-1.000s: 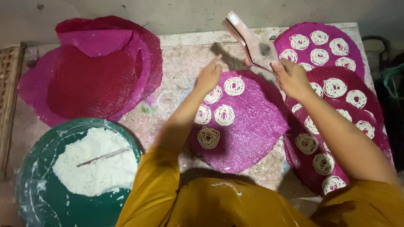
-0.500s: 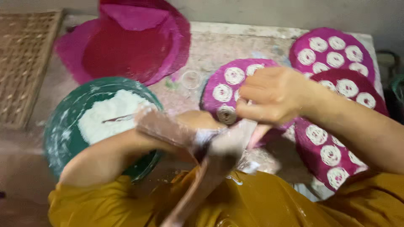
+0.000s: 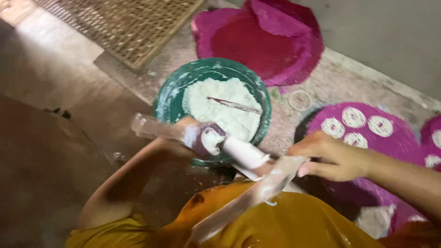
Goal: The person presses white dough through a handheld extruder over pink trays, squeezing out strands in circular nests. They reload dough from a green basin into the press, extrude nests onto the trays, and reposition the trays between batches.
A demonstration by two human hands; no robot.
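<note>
The press (image 3: 229, 151) – a floury wooden tool – hangs over the edge of the green bowl (image 3: 167, 98) of white dough. The left hand (image 3: 195, 133) has its fingers clamped on it; the right hand (image 3: 328, 156) pinches its long handle. A slippery grip could drop it into the dough.

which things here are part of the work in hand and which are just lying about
In use:
left hand and right hand, both on the dough press
green bowl of white dough
purple mat with spirals

Lying about:
stack of pink mats
woven mat
small ring
</note>
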